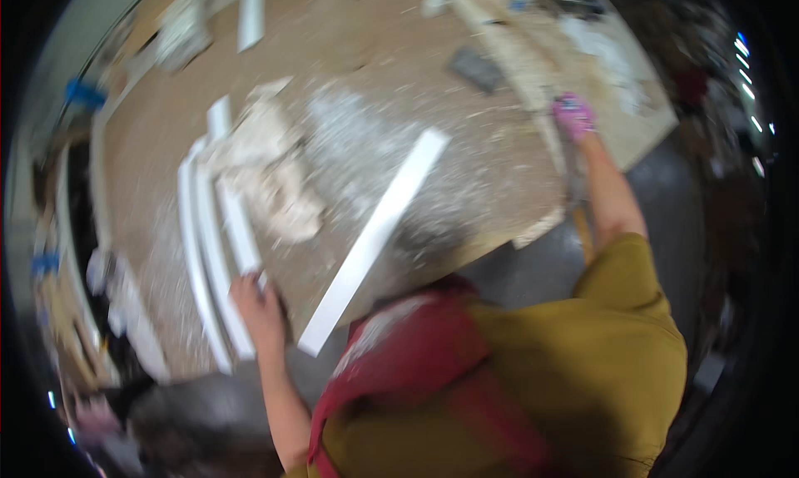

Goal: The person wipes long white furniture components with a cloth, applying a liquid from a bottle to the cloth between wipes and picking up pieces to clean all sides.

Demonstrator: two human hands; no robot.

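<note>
Because the long, flat white strip, material unclear, seems to run from your left hand under the crumpled cream cloth beyond its fingers, pulling could drag both; whether those fingers or your pink-gloved right hand, well rightward, grasp anything, I cannot tell.

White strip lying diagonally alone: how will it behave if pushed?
The white strip looks straight, so it's probably fairly stiff. Lying flat, it seems unlikely to roll. White dust on the tabletop might help it slide.
</note>
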